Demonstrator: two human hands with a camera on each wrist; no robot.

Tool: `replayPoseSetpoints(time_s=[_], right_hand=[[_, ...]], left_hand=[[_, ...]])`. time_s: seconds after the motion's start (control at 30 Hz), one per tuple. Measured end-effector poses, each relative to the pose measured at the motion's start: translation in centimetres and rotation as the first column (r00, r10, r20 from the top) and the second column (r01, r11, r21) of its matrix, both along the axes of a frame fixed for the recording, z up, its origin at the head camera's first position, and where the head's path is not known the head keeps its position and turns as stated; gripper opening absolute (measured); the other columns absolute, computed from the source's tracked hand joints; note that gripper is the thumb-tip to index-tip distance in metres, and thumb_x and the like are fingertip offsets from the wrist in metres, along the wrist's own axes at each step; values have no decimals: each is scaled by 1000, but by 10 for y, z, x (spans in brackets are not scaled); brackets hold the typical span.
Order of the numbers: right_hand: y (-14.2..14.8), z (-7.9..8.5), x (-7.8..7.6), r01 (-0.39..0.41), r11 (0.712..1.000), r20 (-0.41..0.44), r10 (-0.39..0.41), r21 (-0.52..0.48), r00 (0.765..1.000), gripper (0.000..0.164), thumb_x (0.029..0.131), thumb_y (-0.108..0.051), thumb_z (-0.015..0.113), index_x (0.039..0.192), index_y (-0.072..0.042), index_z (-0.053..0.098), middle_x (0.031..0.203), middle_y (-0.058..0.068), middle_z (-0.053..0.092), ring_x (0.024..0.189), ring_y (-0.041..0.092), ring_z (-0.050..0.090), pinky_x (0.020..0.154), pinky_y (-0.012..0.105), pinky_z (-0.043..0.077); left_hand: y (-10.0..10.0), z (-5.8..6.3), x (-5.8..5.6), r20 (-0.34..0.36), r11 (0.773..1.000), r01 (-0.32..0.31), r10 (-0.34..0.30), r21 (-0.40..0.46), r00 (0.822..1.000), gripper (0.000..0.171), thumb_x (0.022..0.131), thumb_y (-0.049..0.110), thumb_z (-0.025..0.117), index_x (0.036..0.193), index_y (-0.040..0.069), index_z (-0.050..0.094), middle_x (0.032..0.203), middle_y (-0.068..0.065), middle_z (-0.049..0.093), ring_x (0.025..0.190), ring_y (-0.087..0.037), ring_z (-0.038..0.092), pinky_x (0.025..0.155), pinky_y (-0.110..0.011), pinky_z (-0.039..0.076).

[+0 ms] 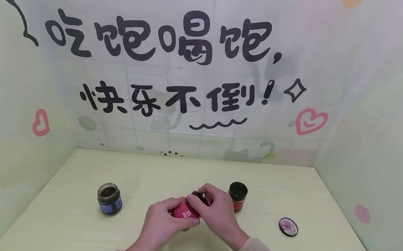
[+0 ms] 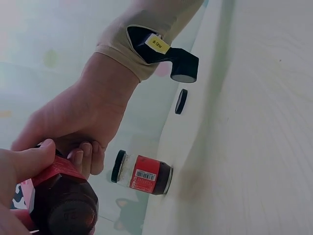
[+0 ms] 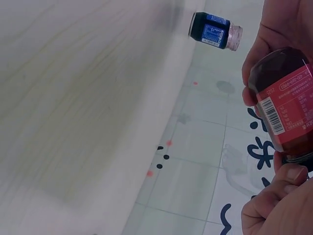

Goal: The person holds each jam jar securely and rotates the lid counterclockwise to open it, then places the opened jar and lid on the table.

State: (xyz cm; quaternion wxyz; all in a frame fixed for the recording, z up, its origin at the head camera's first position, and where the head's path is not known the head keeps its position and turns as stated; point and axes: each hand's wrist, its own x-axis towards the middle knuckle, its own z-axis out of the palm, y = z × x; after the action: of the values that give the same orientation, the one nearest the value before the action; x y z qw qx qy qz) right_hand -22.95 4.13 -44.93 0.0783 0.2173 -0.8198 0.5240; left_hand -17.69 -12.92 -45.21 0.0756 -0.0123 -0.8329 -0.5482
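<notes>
Above the table, my left hand [image 1: 162, 222] grips the body of a glass jar [image 1: 185, 211] with a red-pink label. My right hand [image 1: 222, 216] has its fingers and thumb around that jar's black lid [image 1: 199, 196]. In the left wrist view the dark faceted base of the jar [image 2: 71, 208] faces the camera. The right wrist view shows a barcode on the label [image 3: 288, 105]. Just behind my right hand, another red-labelled jar [image 1: 238, 196] stands upright with a black lid on it.
On the left stands a blue-labelled jar [image 1: 109, 199] with its mouth uncovered and dark contents. A loose lid [image 1: 288, 227] lies inside-up on the right side of the table [image 1: 273, 177]. Printed cloth walls [image 1: 143, 89] enclose the back and sides.
</notes>
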Motion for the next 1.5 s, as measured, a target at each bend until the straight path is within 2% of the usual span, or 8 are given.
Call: replayPoseSetpoints(time_s=[0.17, 0.63, 0.97, 1.23, 1.5], right_hand=[[1, 1, 2, -30, 998, -12, 30, -50, 999, 17, 91, -45, 73, 93, -29, 67, 64, -5, 57, 61, 12, 52, 52, 26, 46], [3, 0, 4, -81, 992, -48, 77, -97, 996, 15, 93, -41, 72, 99, -29, 67, 71, -7, 61, 66, 14, 54, 56, 29, 49], [4, 1, 5, -122, 988, -73, 116, -91, 991, 14, 95, -41, 70, 104, -31, 66, 79, -8, 63, 71, 15, 56, 59, 30, 51], [5, 3, 4, -158, 983, -78, 152, -90, 985, 12, 96, -37, 69, 105, -31, 65, 75, -6, 58, 69, 15, 54, 58, 29, 48], [6, 4, 2, -181, 983, -139, 174, -40, 975, 14, 98, -38, 67, 110, -31, 64, 70, -6, 51, 63, 12, 49, 54, 26, 43]], left_hand=[[1, 5, 2, -7, 1000, 5, -5, -4, 1000, 60, 66, 42, 94, 118, 17, 76, 101, -1, 73, 88, -18, 66, 65, -27, 57], [2, 9, 8, -50, 1000, -9, 10, 3, 999, 52, 66, 39, 94, 112, 21, 78, 97, 5, 73, 86, -16, 65, 65, -26, 57], [3, 14, 13, -62, 1000, -19, 20, 22, 998, 49, 66, 36, 95, 110, 23, 78, 93, 8, 72, 84, -16, 66, 65, -27, 57], [3, 14, 15, -126, 999, -38, 34, -25, 991, 46, 66, 39, 94, 108, 28, 78, 89, 13, 71, 80, -12, 66, 64, -26, 57], [3, 13, 16, -228, 992, -73, 48, -102, 973, 45, 68, 40, 94, 109, 29, 77, 91, 15, 69, 79, -9, 64, 63, -25, 55]])
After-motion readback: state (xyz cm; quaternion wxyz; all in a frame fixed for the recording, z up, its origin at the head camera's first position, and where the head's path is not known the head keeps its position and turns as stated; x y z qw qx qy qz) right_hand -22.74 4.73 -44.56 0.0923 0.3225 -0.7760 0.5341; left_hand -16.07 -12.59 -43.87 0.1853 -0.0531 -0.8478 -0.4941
